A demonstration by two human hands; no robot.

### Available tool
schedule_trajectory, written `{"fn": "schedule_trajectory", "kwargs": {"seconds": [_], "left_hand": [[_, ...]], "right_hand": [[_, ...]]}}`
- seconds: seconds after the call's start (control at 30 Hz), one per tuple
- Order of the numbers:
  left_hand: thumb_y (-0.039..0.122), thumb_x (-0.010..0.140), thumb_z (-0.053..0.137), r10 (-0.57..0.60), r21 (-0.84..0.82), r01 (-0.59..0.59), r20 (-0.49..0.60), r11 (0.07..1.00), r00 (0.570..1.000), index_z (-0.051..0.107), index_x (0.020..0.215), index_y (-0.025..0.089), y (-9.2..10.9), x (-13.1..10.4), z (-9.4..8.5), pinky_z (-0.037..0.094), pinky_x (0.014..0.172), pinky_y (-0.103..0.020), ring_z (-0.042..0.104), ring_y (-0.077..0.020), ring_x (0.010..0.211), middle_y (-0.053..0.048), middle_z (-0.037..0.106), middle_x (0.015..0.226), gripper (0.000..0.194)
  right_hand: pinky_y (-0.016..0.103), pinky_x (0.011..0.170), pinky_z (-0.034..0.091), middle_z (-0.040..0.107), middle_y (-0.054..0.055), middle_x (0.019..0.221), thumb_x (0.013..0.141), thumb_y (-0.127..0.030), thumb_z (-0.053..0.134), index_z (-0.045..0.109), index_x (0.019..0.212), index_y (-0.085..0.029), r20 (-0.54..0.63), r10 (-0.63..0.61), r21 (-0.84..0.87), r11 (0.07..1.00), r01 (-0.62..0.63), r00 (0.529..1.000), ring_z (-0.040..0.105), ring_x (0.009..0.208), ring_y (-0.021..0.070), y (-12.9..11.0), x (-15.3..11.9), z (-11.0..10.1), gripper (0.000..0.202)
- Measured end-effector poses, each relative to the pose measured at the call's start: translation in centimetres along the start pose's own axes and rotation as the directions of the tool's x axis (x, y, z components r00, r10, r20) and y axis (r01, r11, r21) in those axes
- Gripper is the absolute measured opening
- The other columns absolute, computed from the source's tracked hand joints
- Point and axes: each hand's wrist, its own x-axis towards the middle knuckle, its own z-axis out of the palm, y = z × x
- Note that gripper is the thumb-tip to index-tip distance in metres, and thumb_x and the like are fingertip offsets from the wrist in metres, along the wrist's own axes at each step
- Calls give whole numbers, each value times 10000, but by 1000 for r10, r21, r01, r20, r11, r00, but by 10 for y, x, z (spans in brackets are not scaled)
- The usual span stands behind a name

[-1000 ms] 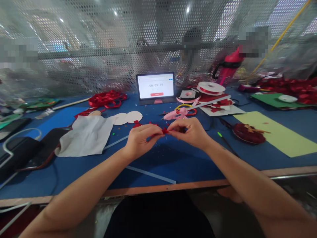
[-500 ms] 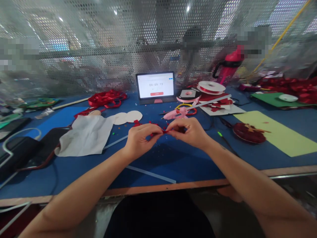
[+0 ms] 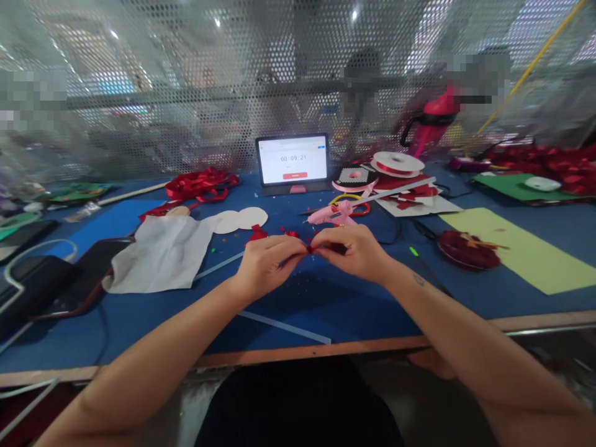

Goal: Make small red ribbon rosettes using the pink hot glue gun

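Red piece (image 3: 310,249) is off the table (image 3: 209,329), in the air between the fingertips of left hand (image 3: 265,266) and right hand (image 3: 356,251). Both grips closed on it, thumb against fingers, the two hands nearly meeting. Fingers hide most of the piece; its shape cannot be made out. Judgement: fine two-handed handling under way; form not assessable from this view.

Writing: tablet (image 3: 293,156) shows a timer display, 00:09:21. Red button below it carries lettering too small to read; same for the small blue label at upper right of screen. No brand legible.

Nearby: red scraps (image 3: 257,233) loose just beyond left hand. Glue gun (image 3: 326,213), pink, on its side beyond right hand, scissors (image 3: 365,209) behind it. White circles (image 3: 254,218) beside cloth (image 3: 162,254). Clear strip (image 3: 286,327) near the front edge
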Motion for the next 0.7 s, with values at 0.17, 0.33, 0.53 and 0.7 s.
{"fn": "schedule_trajectory", "kwargs": {"seconds": [0.17, 0.33, 0.53, 0.7], "left_hand": [[98, 778, 566, -14, 54, 14, -5, 998, 1000, 600, 787, 170, 1, -1, 1, 491, 648, -147, 638, -74, 668, 19, 675, 724, 80], [114, 736, 618, -118, 26, 118, -7, 993, 993, 554, 842, 182, 2, -3, 2, 486, 614, -139, 633, -66, 628, 38, 668, 742, 142], [121, 751, 589, -228, -42, 232, 84, 972, 970, 512, 889, 195, 4, -3, 3, 508, 628, -164, 664, -97, 691, 29, 676, 764, 174], [105, 738, 584, -224, -2, 226, 125, 974, 966, 481, 898, 197, 3, -2, 3, 497, 594, -150, 669, -101, 683, 28, 684, 764, 212]], "right_hand": [[196, 582, 375, 641, -3, 730, 842, -218, 478, 608, 866, -176, 47, -33, -23, 999, 34, 998, 536, 608, 86, 1, 0, 0, 138], [209, 613, 371, 627, -8, 720, 840, -170, 448, 588, 850, -182, 106, -74, -90, 992, 83, 992, 536, 633, 94, 0, 1, -2, 141], [244, 610, 351, 622, 24, 729, 826, -160, 438, 585, 853, -171, 138, -130, -252, 954, 162, 982, 540, 667, 129, 1, -2, 2, 149], [251, 553, 297, 645, 46, 763, 803, -112, 432, 584, 885, -156, 185, -137, -384, 901, 201, 973, 548, 666, 141, -2, -3, 7, 178]]}}
